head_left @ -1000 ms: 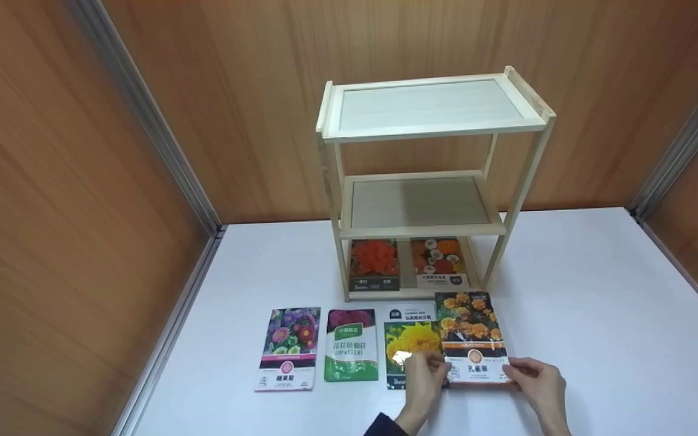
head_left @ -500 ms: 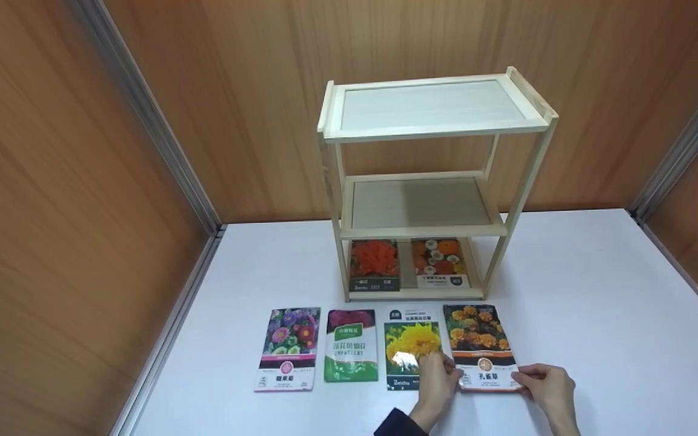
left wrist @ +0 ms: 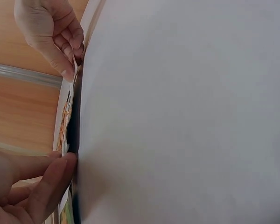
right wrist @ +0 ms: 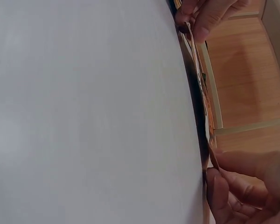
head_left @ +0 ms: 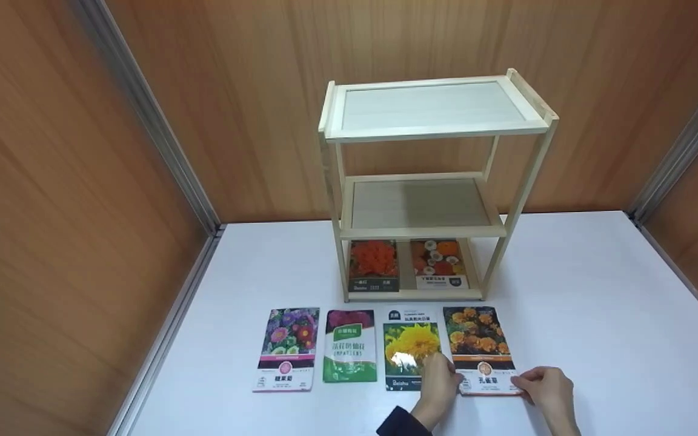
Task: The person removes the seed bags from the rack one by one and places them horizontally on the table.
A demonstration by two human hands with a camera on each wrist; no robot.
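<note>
A marigold seed packet (head_left: 479, 339) with orange flowers lies at the right end of a row on the white table. My left hand (head_left: 438, 383) pinches its near left corner, and my right hand (head_left: 548, 390) pinches the near right corner. Both wrist views show the packet's near edge (left wrist: 68, 116) held slightly off the tabletop between thumbs and fingers. Left of it lies a yellow-flower seed packet (head_left: 409, 345), its lower right part hidden by my left hand. Farther left are a green and white impatiens packet (head_left: 350, 348) and a packet with pink and purple flowers (head_left: 288, 345).
Behind the row stands a three-tier wooden shelf (head_left: 425, 231). On its lowest tier lie a red-flower packet (head_left: 374, 263) and a packet with mixed orange and white flowers (head_left: 440, 260). Wood-grain panels (head_left: 264, 121) enclose the table (head_left: 597, 290) at the back and sides.
Both hands have brought the marigold packet toward me and slightly right, off the yellow-flower packet's edge and down into line with the row. In the last half second it has barely moved.
</note>
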